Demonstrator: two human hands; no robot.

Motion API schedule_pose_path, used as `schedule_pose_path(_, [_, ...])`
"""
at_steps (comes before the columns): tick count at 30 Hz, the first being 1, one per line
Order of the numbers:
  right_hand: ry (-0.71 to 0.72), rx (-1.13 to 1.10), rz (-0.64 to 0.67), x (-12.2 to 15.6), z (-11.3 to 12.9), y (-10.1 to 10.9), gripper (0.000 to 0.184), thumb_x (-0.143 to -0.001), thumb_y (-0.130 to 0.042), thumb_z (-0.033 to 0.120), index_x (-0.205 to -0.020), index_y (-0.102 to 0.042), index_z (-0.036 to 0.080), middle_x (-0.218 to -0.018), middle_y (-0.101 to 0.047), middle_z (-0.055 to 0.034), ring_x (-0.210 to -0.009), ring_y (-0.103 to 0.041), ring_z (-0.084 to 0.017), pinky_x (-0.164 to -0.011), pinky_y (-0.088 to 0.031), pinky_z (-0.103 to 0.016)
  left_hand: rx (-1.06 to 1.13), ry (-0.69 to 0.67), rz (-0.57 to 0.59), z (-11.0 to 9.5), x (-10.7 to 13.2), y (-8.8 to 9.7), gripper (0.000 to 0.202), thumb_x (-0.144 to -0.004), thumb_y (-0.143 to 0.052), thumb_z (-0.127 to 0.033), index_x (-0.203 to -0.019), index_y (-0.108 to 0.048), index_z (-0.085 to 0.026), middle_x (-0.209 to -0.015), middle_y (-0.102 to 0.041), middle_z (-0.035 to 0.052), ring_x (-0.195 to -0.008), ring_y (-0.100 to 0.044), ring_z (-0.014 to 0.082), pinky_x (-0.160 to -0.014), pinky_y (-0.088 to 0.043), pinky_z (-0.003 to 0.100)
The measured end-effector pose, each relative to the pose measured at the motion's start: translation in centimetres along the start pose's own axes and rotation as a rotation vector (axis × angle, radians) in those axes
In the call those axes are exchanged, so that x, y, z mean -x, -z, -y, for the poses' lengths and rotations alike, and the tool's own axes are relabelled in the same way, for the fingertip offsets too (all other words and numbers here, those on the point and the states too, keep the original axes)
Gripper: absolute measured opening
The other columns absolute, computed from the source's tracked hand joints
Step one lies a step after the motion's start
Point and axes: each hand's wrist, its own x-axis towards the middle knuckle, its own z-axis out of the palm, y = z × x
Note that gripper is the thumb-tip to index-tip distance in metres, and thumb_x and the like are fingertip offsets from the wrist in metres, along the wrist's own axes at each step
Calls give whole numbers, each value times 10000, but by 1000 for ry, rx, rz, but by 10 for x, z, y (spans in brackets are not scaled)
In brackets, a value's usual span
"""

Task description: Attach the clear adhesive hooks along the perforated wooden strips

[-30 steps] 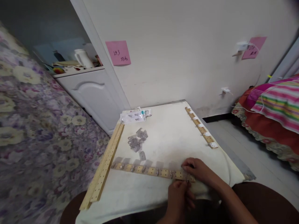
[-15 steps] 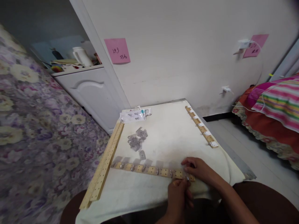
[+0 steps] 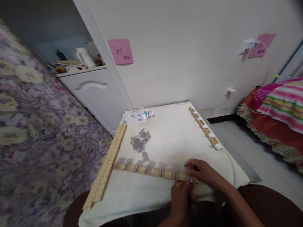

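Observation:
A pale wooden strip with holes [image 3: 155, 171] lies across the near part of the cloth-covered table. Along it sit several clear plastic pieces with small metal loops [image 3: 146, 170]. At its right end, a metal loop [image 3: 190, 181] shows between my two hands. My left hand [image 3: 180, 195] is closed below that end, its fingertips pinched by the loop; what they grip is hidden. Above the same end, my right hand [image 3: 201, 170] has curled fingers, its thumb close to the loop. A loose pile of clear pieces with metal loops [image 3: 139, 141] lies farther back, with a single piece [image 3: 145, 156] nearer the strip.
Stacked long perforated strips [image 3: 106, 170] lie along the table's left edge. Another strip with white tags [image 3: 205, 128] runs along the right side. Clear packages [image 3: 136, 117] lie at the back left. A wall [image 3: 161, 69] stands behind the white tablecloth [image 3: 165, 132].
The view has shifted slightly, moving everything a little to the right. Both hands keep almost the same place at the strip's right end.

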Motion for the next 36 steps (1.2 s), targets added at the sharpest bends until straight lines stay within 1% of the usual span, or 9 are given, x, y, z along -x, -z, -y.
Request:
schedule_pose_path(4, [-1,-9,10,0,0,1,289,-703,-579,214,-974,-675,176,-867,-687,-39,-777,-596,-180,-707,-449,-288,-3,-15,17,0,-1,1,373,-665,-590,-541,-674,-562,-169,-388,-496,-46,-288,-380,79,-364,-188,208])
schedule_pose_path(7, [12,-12,14,2,0,3,303,-715,-576,227,-997,-675,180,-966,-689,-60,-864,-605,-204,-785,-459,-323,-16,7,6,0,-2,0,356,-678,-589,-525,-665,-564,-171,-381,-492,-46,-288,-380,84,-364,-195,212])
schedule_pose_path(14, [40,14,39,5,4,8,309,-802,-483,246,-1033,-678,181,-1060,-672,-80,-1001,-594,-223,-920,-427,-372,2,13,-2,-1,1,0,292,-697,-576,-459,-654,-562,-171,-382,-491,-50,-286,-374,74,-364,-181,205])
schedule_pose_path(16, [47,24,45,5,5,8,310,-799,-486,246,-1036,-675,178,-1056,-670,-84,-994,-595,-224,-914,-429,-373,4,16,-3,-1,1,0,261,-700,-569,-428,-643,-551,-173,-382,-494,-48,-282,-375,72,-361,-170,202])
schedule_pose_path(19, [31,27,49,6,7,8,319,-755,-533,234,-1039,-668,177,-1020,-670,-82,-933,-599,-221,-856,-448,-359,5,17,-3,-1,0,0,249,-687,-582,-416,-632,-536,-177,-375,-493,-48,-277,-373,72,-358,-168,201])
schedule_pose_path(23, [-28,10,66,7,9,8,375,-691,-585,217,-1057,-648,174,-910,-659,-53,-835,-593,-202,-763,-461,-325,13,12,-3,-1,0,-1,318,-668,-600,-485,-660,-554,-170,-368,-491,-51,-275,-372,78,-352,-190,205])
schedule_pose_path(25, [-36,9,68,7,9,8,389,-675,-593,211,-1058,-641,174,-893,-639,-42,-816,-583,-192,-742,-459,-312,21,-4,-3,-1,0,-1,346,-659,-606,-507,-659,-559,-165,-370,-493,-49,-278,-369,74,-351,-202,205])
schedule_pose_path(31, [-40,27,74,6,8,7,408,-666,-590,195,-1071,-630,167,-909,-615,-44,-816,-566,-184,-739,-451,-302,15,-11,-5,-3,1,-2,359,-654,-605,-514,-661,-565,-157,-364,-487,-53,-275,-361,70,-341,-207,200])
schedule_pose_path(36, [-31,52,54,7,9,6,373,-687,-584,212,-1055,-628,174,-940,-621,-49,-841,-564,-186,-761,-444,-304,13,-19,-5,-2,1,-1,351,-663,-596,-503,-662,-571,-153,-370,-495,-47,-279,-368,71,-343,-220,198])
